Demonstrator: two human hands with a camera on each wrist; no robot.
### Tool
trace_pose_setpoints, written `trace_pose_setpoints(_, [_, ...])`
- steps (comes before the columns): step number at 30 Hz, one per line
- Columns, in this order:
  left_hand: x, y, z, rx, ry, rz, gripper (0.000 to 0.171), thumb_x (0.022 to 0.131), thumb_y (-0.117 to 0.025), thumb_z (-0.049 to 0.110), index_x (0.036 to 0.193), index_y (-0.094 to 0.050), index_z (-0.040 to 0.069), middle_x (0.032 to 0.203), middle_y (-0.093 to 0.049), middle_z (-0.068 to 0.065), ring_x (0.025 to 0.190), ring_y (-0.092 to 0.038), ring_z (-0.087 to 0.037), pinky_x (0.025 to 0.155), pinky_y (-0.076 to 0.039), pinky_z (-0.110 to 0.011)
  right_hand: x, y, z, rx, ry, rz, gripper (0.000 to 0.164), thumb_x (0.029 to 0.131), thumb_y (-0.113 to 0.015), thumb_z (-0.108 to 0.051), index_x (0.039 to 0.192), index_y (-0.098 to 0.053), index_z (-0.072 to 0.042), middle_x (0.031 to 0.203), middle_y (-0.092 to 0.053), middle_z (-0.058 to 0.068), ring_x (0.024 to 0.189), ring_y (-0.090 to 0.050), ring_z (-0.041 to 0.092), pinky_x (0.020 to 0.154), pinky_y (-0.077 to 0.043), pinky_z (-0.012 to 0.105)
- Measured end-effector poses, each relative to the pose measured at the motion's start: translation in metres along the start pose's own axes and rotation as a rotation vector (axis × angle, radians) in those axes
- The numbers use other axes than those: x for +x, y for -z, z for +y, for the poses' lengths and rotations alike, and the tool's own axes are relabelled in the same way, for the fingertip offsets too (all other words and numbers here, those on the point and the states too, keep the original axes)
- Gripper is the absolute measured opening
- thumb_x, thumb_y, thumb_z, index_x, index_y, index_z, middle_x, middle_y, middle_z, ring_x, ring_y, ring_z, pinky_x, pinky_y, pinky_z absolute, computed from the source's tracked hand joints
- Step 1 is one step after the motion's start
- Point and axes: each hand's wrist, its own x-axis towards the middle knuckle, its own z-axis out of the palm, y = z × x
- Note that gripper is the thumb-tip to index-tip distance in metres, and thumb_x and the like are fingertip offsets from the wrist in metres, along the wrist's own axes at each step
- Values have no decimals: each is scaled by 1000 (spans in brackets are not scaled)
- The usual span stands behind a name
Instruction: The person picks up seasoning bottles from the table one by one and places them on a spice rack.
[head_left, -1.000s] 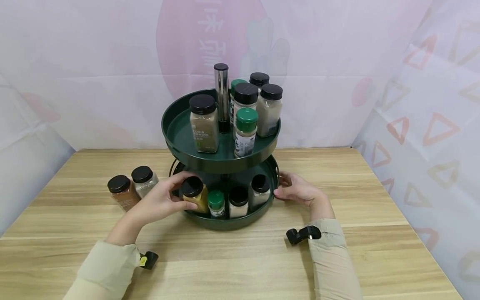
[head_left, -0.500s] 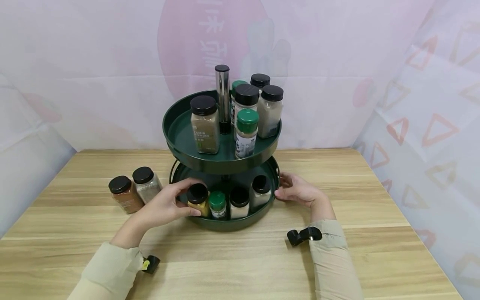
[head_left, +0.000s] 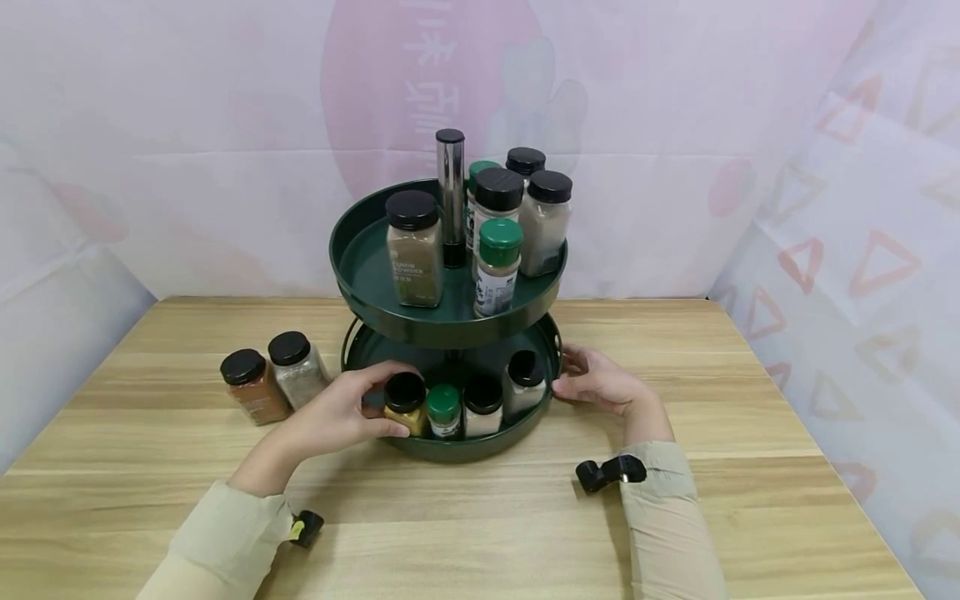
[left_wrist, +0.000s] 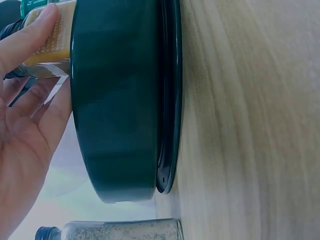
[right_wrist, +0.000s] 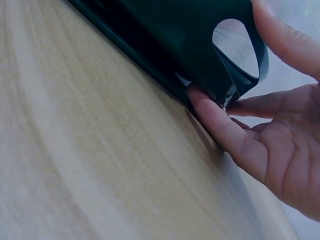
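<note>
A two-tier dark green turntable rack [head_left: 465, 452] stands on the wooden table. My left hand [head_left: 337, 417] holds a spice jar of yellow powder [head_left: 402, 421] by its sides, thumb in front and fingers behind. The jar has a black lid and is upright at the left front of the lower tray, beside a small green-capped jar [head_left: 444, 414]. In the left wrist view the yellow jar [left_wrist: 56, 42] stands behind the tray wall [left_wrist: 117, 100]. My right hand [head_left: 600, 383] grips the lower tray's right side, by the oval cutout; in the right wrist view, fingers [right_wrist: 220, 122] reach its bottom edge.
Two black-lidded jars, one reddish-brown [head_left: 258, 393] and one greyish [head_left: 298, 373], lean on the table at left. More jars stand right on the lower tray. The upper tray [head_left: 450, 331] carries a cumin jar [head_left: 416, 265] and several others around a metal post [head_left: 451, 192].
My left hand has moved slightly right and down with the yellow spice jar, which now sits lower and closer to the green-capped jar. The right hand keeps its place on the tray.
</note>
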Motion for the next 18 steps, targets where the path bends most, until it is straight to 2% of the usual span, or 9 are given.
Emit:
trace_pose_setpoints(7, [0, -1, 1, 14, 6, -21, 65, 80, -83, 19, 137, -53, 11, 132, -61, -5, 117, -62, -22, 80, -59, -25, -1, 0, -1, 10, 2, 9, 90, 92, -63, -3, 157, -1, 3, 162, -13, 30, 130, -45, 22, 94, -51, 20])
trace_pose_setpoints(12, [-7, 6, 0, 40, 12, -3, 64, 84, -80, 26, 140, -51, 14, 139, -57, -6, 126, -57, -30, 91, -58, -38, 0, -1, -1, 7, 2, 7, 90, 92, -63, -3, 157, -2, 3, 161, -16, 30, 130, -44, 22, 94, -51, 20])
trace_pose_setpoints(15, [-16, 16, -2, 54, -11, 41, 61, 86, -78, 24, 140, -51, 14, 140, -57, -7, 128, -57, -26, 95, -55, -45, 0, -1, -1, 10, 2, 7, 90, 92, -63, -3, 157, -2, 3, 161, -16, 30, 130, -45, 22, 94, -51, 20])
trace_pose_setpoints(18, [-26, 27, -2, 52, -49, 108, 57, 87, -77, 16, 138, -53, 13, 137, -59, -8, 124, -60, -14, 95, -56, -40, -1, -1, -2, 14, 2, 7, 91, 92, -64, -3, 157, -1, 3, 161, -14, 30, 130, -44, 22, 94, -51, 20])
